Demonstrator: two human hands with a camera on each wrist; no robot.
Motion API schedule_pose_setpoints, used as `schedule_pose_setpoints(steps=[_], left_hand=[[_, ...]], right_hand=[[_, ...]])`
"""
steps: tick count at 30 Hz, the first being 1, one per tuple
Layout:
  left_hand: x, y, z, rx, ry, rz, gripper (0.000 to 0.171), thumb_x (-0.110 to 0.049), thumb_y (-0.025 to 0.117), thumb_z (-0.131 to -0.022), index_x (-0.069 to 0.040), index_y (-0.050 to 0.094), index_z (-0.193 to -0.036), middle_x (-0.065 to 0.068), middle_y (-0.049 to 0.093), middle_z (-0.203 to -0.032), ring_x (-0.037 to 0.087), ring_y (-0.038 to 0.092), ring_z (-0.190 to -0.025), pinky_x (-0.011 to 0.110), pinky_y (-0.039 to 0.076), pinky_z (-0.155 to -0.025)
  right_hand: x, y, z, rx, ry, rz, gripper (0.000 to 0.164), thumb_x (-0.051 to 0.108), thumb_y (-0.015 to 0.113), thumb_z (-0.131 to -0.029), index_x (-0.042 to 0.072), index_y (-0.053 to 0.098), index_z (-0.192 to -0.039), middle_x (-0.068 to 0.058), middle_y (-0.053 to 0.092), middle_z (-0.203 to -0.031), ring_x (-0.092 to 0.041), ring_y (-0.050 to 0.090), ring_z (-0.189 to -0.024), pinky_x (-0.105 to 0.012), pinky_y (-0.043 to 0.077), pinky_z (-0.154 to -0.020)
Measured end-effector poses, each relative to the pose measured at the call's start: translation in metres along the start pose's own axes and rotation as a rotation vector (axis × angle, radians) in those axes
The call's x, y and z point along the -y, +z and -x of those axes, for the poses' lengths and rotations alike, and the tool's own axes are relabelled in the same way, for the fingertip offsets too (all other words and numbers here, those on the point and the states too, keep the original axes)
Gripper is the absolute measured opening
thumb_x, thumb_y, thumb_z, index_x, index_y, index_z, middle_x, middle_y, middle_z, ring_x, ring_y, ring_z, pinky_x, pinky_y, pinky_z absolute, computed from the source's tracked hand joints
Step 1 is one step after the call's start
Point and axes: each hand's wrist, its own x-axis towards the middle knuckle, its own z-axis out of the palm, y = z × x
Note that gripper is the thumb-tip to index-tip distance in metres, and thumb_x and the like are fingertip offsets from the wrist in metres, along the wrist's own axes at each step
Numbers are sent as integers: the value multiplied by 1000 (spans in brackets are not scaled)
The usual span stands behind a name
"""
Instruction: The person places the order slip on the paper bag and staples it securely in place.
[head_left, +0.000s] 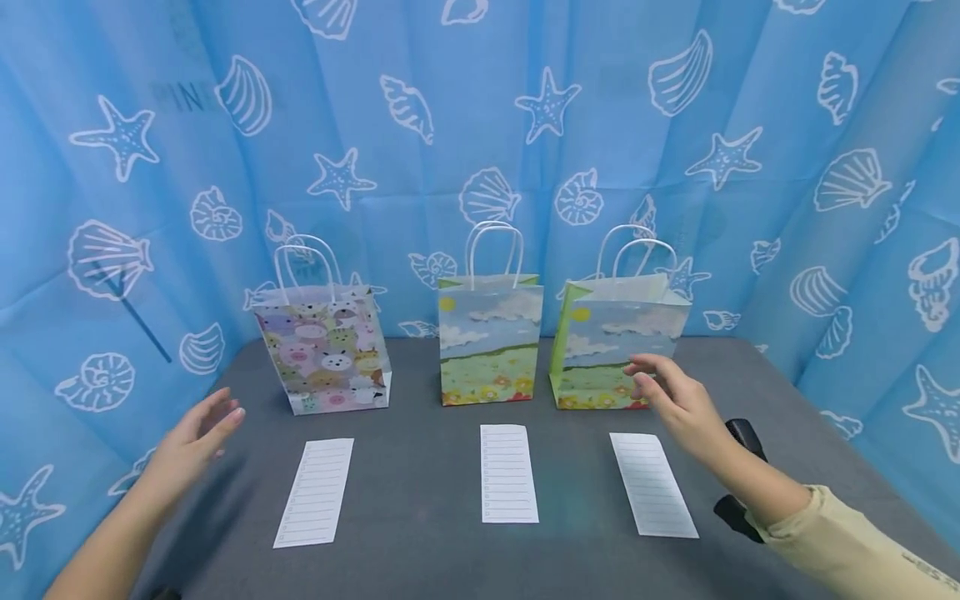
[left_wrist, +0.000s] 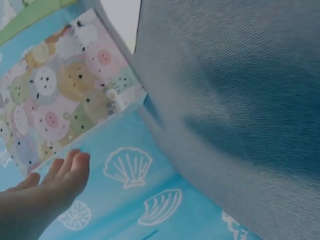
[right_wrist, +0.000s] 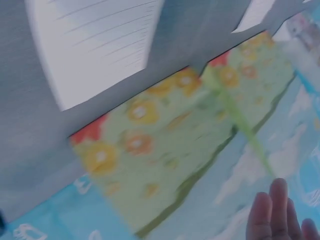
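Observation:
Three paper gift bags with white handles stand upright along the back of the grey table. On the left is the animal-print bag (head_left: 330, 354); a meadow-print bag (head_left: 491, 342) stands in the middle and a second meadow-print bag (head_left: 607, 358) at the right. My left hand (head_left: 191, 442) hovers left of the animal-print bag, fingers loosely bent and holding nothing. My right hand (head_left: 675, 400) is raised in front of the right bag, covering its lower right part; nothing is in it. In the right wrist view its fingers (right_wrist: 270, 215) look extended and apart from the bag.
One lined paper slip lies before each bag: left slip (head_left: 315, 492), middle slip (head_left: 508, 473), right slip (head_left: 654, 485). A black object (head_left: 742, 442) is partly hidden behind my right forearm. Blue seashell-print curtain (head_left: 450, 125) hangs behind and at both sides of the grey tabletop (head_left: 405, 500).

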Motion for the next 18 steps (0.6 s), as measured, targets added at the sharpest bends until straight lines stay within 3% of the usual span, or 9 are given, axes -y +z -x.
schedule_pose_setpoints(steps=[5,11,18], left_hand=[[5,2,2,84,-53,14,79,-41,35,-106,15,-3,-147,40,13,-149,55,20,-135,64,35,-97],[8,5,3,133,-107,23,82,-47,32,-105,14,-3,-148,40,13,-149,54,23,-134,63,35,-98],[11,11,7,164,-153,24,84,-50,34,-104,13,1,-148,41,8,-149,56,18,-135,62,36,-98]], right_hand=[[15,16,-13,33,-17,-121,29,3,41,-103,-5,54,-128,-6,62,-109,-8,61,-83,-25,50,-67],[33,37,-27,95,-8,-236,30,7,39,-105,-8,52,-127,-18,61,-110,-17,61,-84,-27,51,-71],[45,56,-36,111,34,-369,31,8,39,-105,-10,52,-127,-22,59,-109,-10,61,-81,-28,51,-68]])
